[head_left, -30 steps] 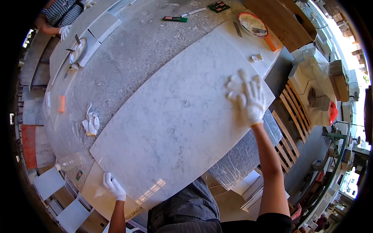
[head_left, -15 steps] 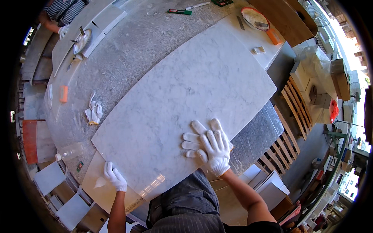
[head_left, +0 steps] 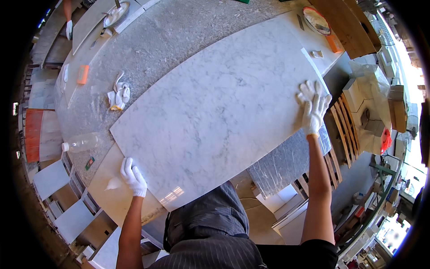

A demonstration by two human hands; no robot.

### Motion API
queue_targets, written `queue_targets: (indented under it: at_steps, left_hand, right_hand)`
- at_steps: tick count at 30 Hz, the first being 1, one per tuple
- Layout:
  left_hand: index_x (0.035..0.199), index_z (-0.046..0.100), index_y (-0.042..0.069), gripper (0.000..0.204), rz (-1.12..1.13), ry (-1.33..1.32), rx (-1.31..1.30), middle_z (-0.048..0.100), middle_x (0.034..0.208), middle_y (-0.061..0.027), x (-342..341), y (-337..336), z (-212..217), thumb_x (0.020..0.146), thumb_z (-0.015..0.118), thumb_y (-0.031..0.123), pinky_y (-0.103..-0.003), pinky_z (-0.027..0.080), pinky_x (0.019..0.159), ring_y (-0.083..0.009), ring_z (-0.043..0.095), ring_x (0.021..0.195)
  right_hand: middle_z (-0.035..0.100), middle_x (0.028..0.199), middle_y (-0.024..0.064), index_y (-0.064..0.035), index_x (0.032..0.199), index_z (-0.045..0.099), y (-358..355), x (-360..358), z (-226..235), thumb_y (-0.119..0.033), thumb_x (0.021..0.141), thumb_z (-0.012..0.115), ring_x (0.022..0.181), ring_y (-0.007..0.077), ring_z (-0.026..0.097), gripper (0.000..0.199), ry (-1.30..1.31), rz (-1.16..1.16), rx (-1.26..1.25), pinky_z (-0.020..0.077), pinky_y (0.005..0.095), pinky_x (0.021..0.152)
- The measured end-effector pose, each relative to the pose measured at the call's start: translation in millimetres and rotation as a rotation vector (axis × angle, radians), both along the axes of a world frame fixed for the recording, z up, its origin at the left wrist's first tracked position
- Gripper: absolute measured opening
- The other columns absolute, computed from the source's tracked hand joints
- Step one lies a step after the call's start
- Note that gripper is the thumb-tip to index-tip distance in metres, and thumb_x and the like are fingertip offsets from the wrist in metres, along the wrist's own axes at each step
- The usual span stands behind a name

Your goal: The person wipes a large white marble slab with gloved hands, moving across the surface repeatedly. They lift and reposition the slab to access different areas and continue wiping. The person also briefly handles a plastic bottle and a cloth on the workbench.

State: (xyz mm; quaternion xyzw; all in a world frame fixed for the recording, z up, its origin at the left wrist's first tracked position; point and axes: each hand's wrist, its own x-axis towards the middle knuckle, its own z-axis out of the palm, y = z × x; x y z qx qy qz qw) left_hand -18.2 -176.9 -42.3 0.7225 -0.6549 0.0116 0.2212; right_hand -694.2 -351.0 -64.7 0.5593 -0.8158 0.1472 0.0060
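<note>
A large white marble slab with grey veining and a polished face lies before me. My right hand, in a white knit glove, rests flat with fingers spread at the slab's right end, close to its corner. The polished surface mirrors that glove. At the slab's left near edge is my left hand, gloved too. Its fingers are stretched out and lie along the edge, over a cream slab underneath. The underside of this hand is hidden. Neither hand lifts anything.
Beyond the slab's left edge lie crumpled white gloves, a plastic bottle and an orange block. A red-rimmed bowl stands at the far right. A dark slab and wooden pallets are at right. Another person's gloved hand shows far left.
My right hand has slid from the near edge to the slab's right end, and its arm is more stretched. The view has shifted and turned. My left hand stays at the left edge.
</note>
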Motion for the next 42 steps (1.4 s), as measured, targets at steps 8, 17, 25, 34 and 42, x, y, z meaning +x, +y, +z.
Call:
queue_targets:
  at_steps: [8, 17, 25, 34, 42]
  left_hand:
    - [0.134, 0.057, 0.001, 0.035, 0.036, -0.002, 0.031, 0.052, 0.138, -0.0227, -0.9, 7.0, 4.5, 0.104, 0.049, 0.018, -0.048, 0.042, 0.107, -0.0384, 0.052, 0.124]
    - [0.134, 0.057, 0.002, 0.036, -0.016, -0.04, 0.001, 0.055, 0.136, -0.0208, -1.0, -4.1, 3.9, 0.102, 0.051, 0.019, -0.048, 0.041, 0.107, -0.0378, 0.052, 0.124]
    - [0.135, 0.057, 0.004, 0.037, 0.015, 0.009, 0.015, 0.054, 0.137, -0.0204, -10.4, -2.9, 9.1, 0.101, 0.052, 0.017, -0.048, 0.04, 0.108, -0.0378, 0.052, 0.124]
    - [0.133, 0.059, 0.008, 0.037, 0.014, -0.034, -0.029, 0.056, 0.136, -0.0165, -8.1, 3.3, 10.4, 0.099, 0.056, 0.019, -0.049, 0.041, 0.105, -0.0365, 0.053, 0.122]
    - [0.125, 0.063, 0.007, 0.029, -0.026, 0.007, -0.07, 0.057, 0.133, -0.0134, -12.5, -2.1, 13.1, 0.098, 0.058, 0.015, -0.047, 0.042, 0.103, -0.0347, 0.055, 0.119]
  right_hand:
    - [0.035, 0.158, 0.0221, 0.0016, 0.146, 0.045, 104.0, 148.2, 37.3, -0.041, 0.101, 0.044, 0.151, 0.0469, 0.022, 0.062, -0.065, 0.28, 0.068, 0.0212, 0.0578, 0.123]
    - [0.012, 0.17, 0.0145, -0.0186, 0.162, 0.022, 55.8, 78.0, 9.6, -0.048, 0.106, 0.033, 0.157, 0.0308, 0.01, 0.065, 0.193, 0.13, 0.083, 0.0147, 0.0472, 0.127]
    - [0.046, 0.146, 0.0144, -0.0095, 0.146, 0.043, 193.4, 363.0, 85.1, -0.05, 0.089, 0.063, 0.143, 0.0371, 0.037, 0.073, -0.23, 0.861, 0.54, 0.0286, 0.0538, 0.12]
    - [0.053, 0.142, 0.013, -0.0141, 0.145, 0.05, 70.6, 230.3, 71.2, -0.026, 0.086, 0.066, 0.141, 0.0329, 0.044, 0.063, -0.065, 0.827, 0.085, 0.0429, 0.0528, 0.114]
    - [0.024, 0.167, 0.0065, -0.0217, 0.157, 0.034, -49.7, 204.8, 21.9, -0.047, 0.107, 0.023, 0.156, 0.0331, 0.014, 0.057, 0.378, 0.331, 0.23, 0.0144, 0.0485, 0.127]
